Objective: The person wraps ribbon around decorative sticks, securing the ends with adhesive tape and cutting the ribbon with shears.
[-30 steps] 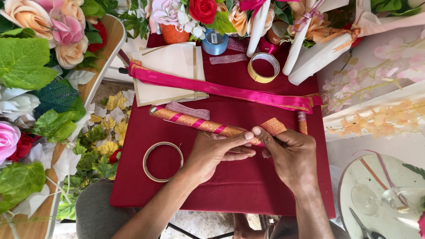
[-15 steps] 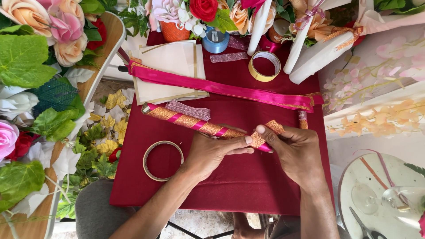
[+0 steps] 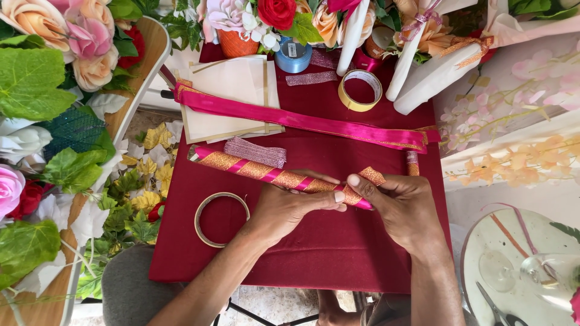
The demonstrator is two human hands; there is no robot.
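Observation:
A pink stick [image 3: 257,169] spirally wound with glittery gold ribbon lies slanted over the dark red cloth [image 3: 302,253]. My left hand [image 3: 290,205] grips its right part from below. My right hand [image 3: 402,208] pinches the stick's right end, where the loose end of the gold ribbon [image 3: 371,175] sticks up by my fingers. A thin gold bangle ring [image 3: 221,218] lies left of my left wrist. A folded mauve glitter ribbon piece [image 3: 255,151] rests just above the stick.
A long pink ribbon band [image 3: 302,121] crosses cream card sheets [image 3: 232,96]. Behind are a yellow tape roll [image 3: 360,90], a blue spool [image 3: 293,57], white tubes [image 3: 435,78] and artificial flowers [image 3: 54,90]. A glass plate [image 3: 519,271] with scissors sits lower right.
The stick has been turned and shifted slightly between my hands, and the gold ribbon end sits closer to the stick's right end. My right fingers have closed tighter on it.

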